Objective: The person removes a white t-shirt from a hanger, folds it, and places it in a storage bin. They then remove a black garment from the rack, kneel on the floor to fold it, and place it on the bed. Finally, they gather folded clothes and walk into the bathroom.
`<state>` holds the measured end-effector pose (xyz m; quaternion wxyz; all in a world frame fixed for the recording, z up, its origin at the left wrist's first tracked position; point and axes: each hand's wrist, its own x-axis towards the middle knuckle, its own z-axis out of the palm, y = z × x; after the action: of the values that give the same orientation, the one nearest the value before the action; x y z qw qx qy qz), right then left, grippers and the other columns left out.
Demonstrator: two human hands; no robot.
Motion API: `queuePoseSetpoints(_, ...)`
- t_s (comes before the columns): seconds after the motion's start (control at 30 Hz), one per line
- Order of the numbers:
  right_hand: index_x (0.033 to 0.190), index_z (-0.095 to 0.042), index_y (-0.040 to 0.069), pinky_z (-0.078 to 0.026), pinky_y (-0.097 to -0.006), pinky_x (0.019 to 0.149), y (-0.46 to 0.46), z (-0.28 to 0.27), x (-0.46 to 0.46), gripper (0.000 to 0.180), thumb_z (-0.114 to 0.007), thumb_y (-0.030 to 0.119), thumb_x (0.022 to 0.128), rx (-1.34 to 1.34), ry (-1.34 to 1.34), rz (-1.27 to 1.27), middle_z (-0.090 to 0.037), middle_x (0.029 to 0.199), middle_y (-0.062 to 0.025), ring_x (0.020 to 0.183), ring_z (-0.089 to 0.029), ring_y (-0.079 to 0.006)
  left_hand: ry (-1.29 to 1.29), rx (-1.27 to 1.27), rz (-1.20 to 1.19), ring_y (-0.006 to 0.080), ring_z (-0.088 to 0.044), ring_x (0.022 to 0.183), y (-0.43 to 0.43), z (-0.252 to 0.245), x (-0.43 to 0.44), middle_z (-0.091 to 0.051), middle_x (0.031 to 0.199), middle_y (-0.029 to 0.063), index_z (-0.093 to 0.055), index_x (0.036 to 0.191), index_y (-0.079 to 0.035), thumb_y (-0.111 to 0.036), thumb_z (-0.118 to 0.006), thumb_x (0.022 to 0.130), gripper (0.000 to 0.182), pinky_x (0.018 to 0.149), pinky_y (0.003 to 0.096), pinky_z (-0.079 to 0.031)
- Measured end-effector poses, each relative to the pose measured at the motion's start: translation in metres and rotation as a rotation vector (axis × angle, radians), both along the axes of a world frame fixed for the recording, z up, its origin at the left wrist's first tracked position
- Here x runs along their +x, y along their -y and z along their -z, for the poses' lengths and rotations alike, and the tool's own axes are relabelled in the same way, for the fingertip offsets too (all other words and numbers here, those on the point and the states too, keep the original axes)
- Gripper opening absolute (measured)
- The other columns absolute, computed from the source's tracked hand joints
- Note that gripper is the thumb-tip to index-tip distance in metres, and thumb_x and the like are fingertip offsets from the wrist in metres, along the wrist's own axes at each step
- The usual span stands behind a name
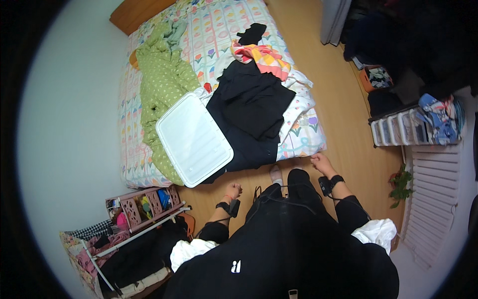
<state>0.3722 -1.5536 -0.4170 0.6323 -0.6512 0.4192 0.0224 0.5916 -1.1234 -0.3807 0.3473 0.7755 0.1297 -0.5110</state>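
My left hand (234, 190) hangs above the floor below the foot of the bed, its fingers curled and nothing seen in them. By the near right corner of the bed is my right hand (320, 161), fingers bent; whether it touches the bedding cannot be made out. A white plastic box lid (194, 140) lies flat at the foot of the bed, partly over black garments (254, 101). Beyond and beside that dark pile are a checked pink and yellow cloth (267, 59), a white strawberry-print cloth (300, 108) and a small black garment (252, 34).
A crumpled green quilt (164, 74) covers the left of the patterned bedsheet (211, 37). A pink shelf rack (140, 209) and a white-framed rack (129, 241) stand lower left. To the right are clear-fronted drawers (397, 129), a plant (401, 185), a radiator (435, 187) and an orange basket (368, 84).
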Motion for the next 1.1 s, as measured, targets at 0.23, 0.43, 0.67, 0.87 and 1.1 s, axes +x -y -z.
queuePoseSetpoints(0.23,0.109,-0.064,-0.001,-0.053,-0.0406,0.083,0.01,0.013,0.159,0.037,-0.072,0.02,0.079,-0.178,-0.088,-0.314,-0.069,0.096,-0.0206,0.092,-0.067,-0.0364,-0.058,0.046,-0.294,0.0201,-0.066,0.093,-0.012,-0.026,-0.057,-0.067,0.105,0.0076,-0.059,0.115,-0.006,-0.027,-0.05,0.103,0.026,0.08,0.0363,-0.055)
queuePoseSetpoints(0.43,0.13,-0.05,0.0,-0.046,-0.0455,0.097,0.012,-0.002,0.255,0.061,-0.075,0.021,0.079,-0.583,-0.05,-0.366,-0.057,0.119,-0.0239,0.114,-0.055,-0.0415,0.0,-0.049,-0.496,0.0146,-0.064,0.089,0.033,-0.074,-0.089,-0.068,0.104,0.0063,-0.06,0.117,-0.003,-0.017,-0.053,0.101,0.022,0.079,0.0284,-0.052)
queuePoseSetpoints(0.67,0.119,-0.052,-0.008,-0.049,-0.0448,0.095,0.019,0.019,0.321,0.067,-0.08,0.032,0.073,-0.237,-0.318,-0.348,-0.063,0.115,-0.0295,0.11,-0.061,-0.0416,0.033,-0.052,-0.549,0.0161,-0.065,0.097,0.067,-0.096,-0.104,-0.067,0.108,0.0073,-0.058,0.12,-0.002,-0.012,-0.053,0.1,0.023,0.084,0.0291,-0.052)
queuePoseSetpoints(0.87,0.107,-0.06,-0.007,-0.055,-0.0361,0.067,-0.007,-0.024,0.348,0.036,-0.069,0.008,0.074,0.282,-0.003,-0.228,-0.068,0.095,-0.0166,0.084,-0.068,-0.0268,0.345,-0.128,-0.365,0.0241,-0.057,0.116,0.1,-0.089,-0.075,-0.058,0.128,0.0134,-0.049,0.131,0.0,-0.008,-0.07,0.086,0.05,0.096,0.0346,-0.047)
queuePoseSetpoints(1.1,0.106,-0.057,-0.008,-0.054,-0.0309,0.055,-0.023,-0.154,0.365,0.037,-0.07,0.009,0.076,0.422,0.065,-0.262,-0.064,0.093,-0.0122,0.077,-0.065,-0.0206,0.965,0.141,0.199,0.0388,-0.027,0.143,0.216,-0.157,0.049,-0.029,0.154,0.0214,-0.024,0.153,-0.008,-0.014,-0.084,0.068,0.104,0.116,0.0486,-0.023)
